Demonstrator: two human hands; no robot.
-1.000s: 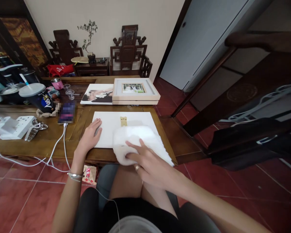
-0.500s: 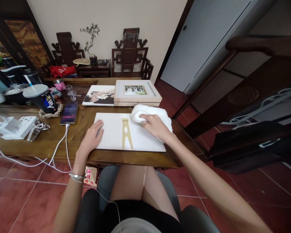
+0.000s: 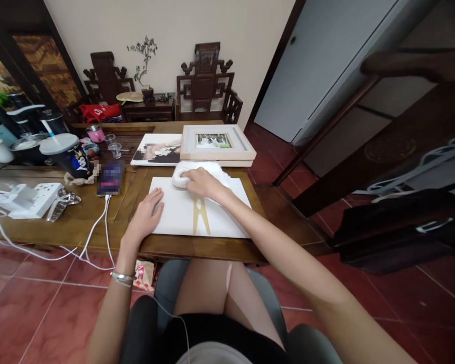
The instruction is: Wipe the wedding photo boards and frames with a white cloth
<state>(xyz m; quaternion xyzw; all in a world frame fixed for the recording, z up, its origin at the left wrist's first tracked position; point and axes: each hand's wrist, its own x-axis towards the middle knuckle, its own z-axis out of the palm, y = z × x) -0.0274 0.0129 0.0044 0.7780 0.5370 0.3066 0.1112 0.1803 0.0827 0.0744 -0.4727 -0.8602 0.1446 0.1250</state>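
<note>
A white rectangular panel point(image 3: 174, 212) lies flat near the table's front edge, with a tan, two-legged shape point(image 3: 200, 217) on its middle. My left hand point(image 3: 148, 212) rests flat on the panel's left end, fingers stretched out. In my right hand point(image 3: 200, 182) is a bunched white cloth point(image 3: 181, 174), pressed on the panel's far edge. The cloth and my forearm hide the top of the tan shape and part of the panel's right side.
Behind the panel lie a photo print point(image 3: 157, 150) and a light wooden picture frame point(image 3: 218, 146). To the left are a phone point(image 3: 110, 177) on a white cable, a power strip point(image 3: 41, 199) and a lidded black cup point(image 3: 70, 159). A wooden chair point(image 3: 207, 83) stands beyond the table.
My right hand has slid the cloth leftward across the panel, from its right side to the far middle, covering the top of the tan shape. My left hand stays in place.
</note>
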